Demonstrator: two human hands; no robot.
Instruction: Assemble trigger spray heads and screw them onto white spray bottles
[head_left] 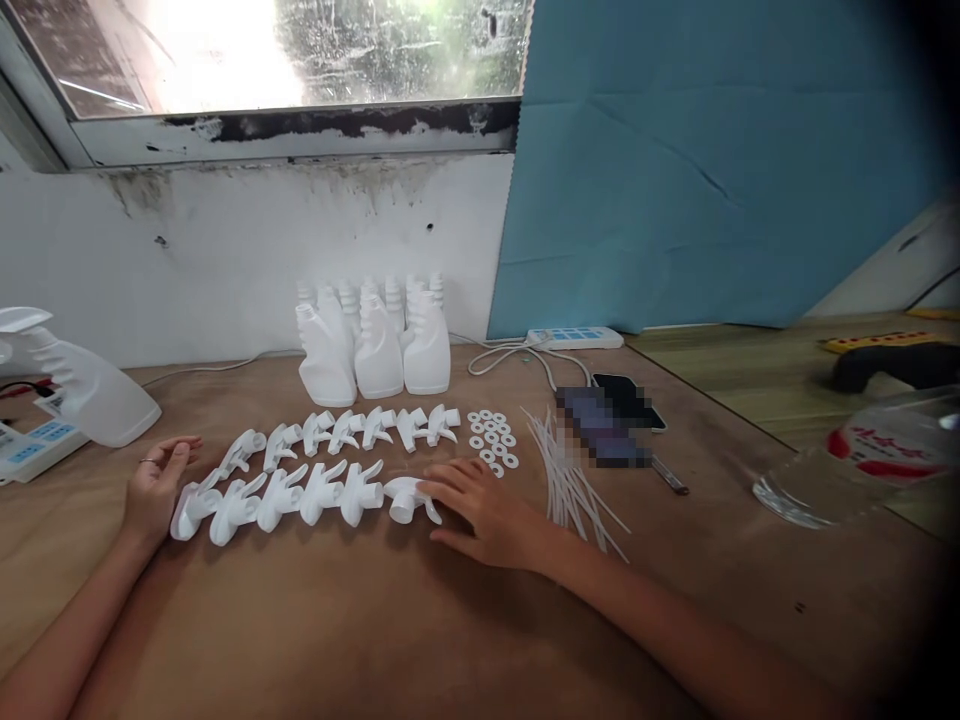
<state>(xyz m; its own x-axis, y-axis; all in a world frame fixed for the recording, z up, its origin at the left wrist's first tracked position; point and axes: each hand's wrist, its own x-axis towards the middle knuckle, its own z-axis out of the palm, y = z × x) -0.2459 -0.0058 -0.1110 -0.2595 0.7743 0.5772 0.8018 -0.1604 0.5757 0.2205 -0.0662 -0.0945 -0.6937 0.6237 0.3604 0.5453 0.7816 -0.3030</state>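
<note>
The right hand point(487, 512) has its grip spread over a spray top point(403, 503), at the right end of the front row point(281, 500). The left hand point(155, 490), grip loosely spread, is by the left end.

White plastic trigger heads point(322, 494) in two loose rows on brown tabletop point(337, 620)

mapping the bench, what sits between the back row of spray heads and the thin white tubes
In the head view, a cluster of white rings lies between the back row of spray heads and the tubes.
</note>
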